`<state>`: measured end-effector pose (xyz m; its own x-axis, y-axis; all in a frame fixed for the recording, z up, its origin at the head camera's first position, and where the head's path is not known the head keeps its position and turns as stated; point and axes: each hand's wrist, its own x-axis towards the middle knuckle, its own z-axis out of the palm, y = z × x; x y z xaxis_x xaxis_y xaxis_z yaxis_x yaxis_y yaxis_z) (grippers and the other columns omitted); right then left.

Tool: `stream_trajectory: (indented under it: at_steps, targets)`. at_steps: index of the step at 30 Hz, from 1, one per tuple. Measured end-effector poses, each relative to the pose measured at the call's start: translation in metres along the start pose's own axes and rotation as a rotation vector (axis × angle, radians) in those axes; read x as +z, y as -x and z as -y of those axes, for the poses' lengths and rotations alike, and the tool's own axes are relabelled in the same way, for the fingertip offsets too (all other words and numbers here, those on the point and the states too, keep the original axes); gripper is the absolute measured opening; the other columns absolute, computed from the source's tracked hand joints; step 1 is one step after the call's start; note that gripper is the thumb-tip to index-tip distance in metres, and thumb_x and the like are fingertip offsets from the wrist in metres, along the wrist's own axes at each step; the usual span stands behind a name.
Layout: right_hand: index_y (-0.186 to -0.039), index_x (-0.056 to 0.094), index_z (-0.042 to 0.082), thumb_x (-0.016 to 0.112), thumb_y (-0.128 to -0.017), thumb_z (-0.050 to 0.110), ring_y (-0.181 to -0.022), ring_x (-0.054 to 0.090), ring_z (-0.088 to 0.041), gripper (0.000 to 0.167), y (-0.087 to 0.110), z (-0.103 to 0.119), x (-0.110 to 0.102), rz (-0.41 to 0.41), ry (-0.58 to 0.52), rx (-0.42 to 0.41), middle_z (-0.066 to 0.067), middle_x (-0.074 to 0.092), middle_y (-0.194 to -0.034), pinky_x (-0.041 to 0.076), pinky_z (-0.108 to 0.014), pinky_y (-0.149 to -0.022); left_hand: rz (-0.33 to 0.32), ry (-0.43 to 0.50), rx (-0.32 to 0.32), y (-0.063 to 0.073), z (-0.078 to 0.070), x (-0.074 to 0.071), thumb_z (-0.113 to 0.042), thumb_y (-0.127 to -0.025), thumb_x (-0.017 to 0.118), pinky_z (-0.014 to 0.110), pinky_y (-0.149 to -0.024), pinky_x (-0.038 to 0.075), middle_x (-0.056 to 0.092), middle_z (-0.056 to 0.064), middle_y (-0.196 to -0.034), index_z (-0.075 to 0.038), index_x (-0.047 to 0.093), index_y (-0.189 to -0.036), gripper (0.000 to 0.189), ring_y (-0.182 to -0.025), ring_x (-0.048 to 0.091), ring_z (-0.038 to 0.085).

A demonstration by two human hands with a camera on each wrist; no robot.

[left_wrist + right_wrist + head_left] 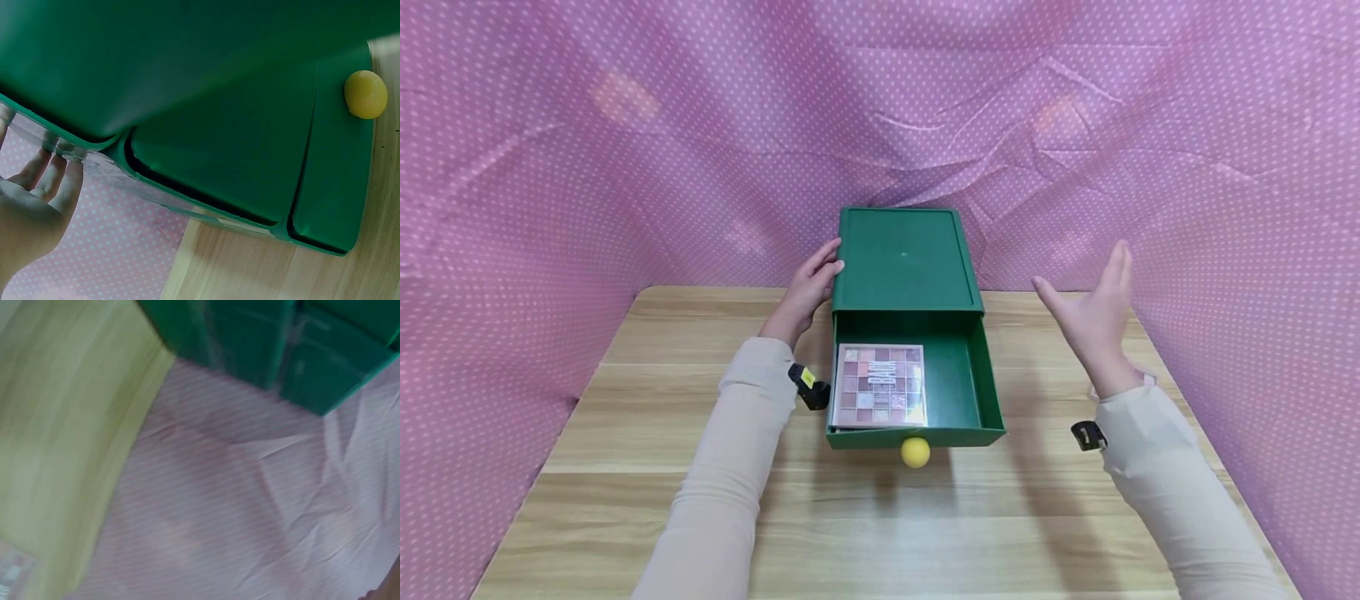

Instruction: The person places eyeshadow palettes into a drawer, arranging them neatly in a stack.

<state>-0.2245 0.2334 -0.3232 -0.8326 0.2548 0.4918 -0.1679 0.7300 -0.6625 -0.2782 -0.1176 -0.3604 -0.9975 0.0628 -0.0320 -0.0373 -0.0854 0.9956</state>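
A pink-purple cloth (880,100) with pale dots is hung behind and along both sides of a light wooden table (647,375). On the table, near its far edge, a green cabinet (906,258) is placed upright, its front turned toward the wearer. From it a green drawer (958,383) has been pulled out, so that its inside is seen from above.

The cabinet is flanked by two bare hands. By the left hand (805,292) the cabinet's left side is touched; its fingers are extended and loosely bent, with nothing gripped. The right hand (1096,321) is held up in the air to the right of the cabinet, apart from it, fingers straight and thumb spread wide, with nothing held.

A square palette (881,385) of pink, mauve and glittery pans, with lettering across its cover, is contained in the left half of the drawer. It is placed between the hands, nearer the left one and closer to the wearer than either, and is touched by neither. Behind the right wrist, a pale pink item (1148,377) is mostly hidden on the table; what it is cannot be told. A black device (808,387) is worn at the left wrist, and another (1087,435) at the right. The drawer's front is fitted with a round yellow knob (915,452).
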Motion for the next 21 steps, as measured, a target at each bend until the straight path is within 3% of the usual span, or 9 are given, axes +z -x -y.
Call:
stream_trajectory:
  at_steps: [11, 21]
  targets:
    - [-0.138, -0.004, 0.010, 0.061, -0.064, 0.060, -0.126, -0.006, -0.010, 0.111, -0.003, -0.052, 0.000, -0.120, 0.095, 0.285, -0.003, -0.004, -0.143, 0.001, -0.027, -0.100, 0.002, 0.003, 0.010, 0.002, -0.001, 0.000, -0.019, -0.090, 0.046, 0.038, -0.086, 0.038, 0.035, 0.003, -0.132, -0.023, 0.037, -0.132, 0.044, -0.102, 0.047, 0.023]
    - [-0.136, -0.015, 0.013, 0.056, -0.062, 0.068, -0.125, -0.015, -0.016, 0.116, 0.008, -0.097, -0.001, -0.088, 0.143, 0.473, -0.003, -0.017, -0.141, -0.007, -0.032, -0.099, 0.004, 0.002, 0.015, 0.002, 0.000, 0.001, -0.019, -0.090, 0.047, 0.033, -0.082, 0.041, 0.035, 0.003, -0.131, -0.023, 0.037, -0.132, 0.044, -0.101, 0.048, 0.022]
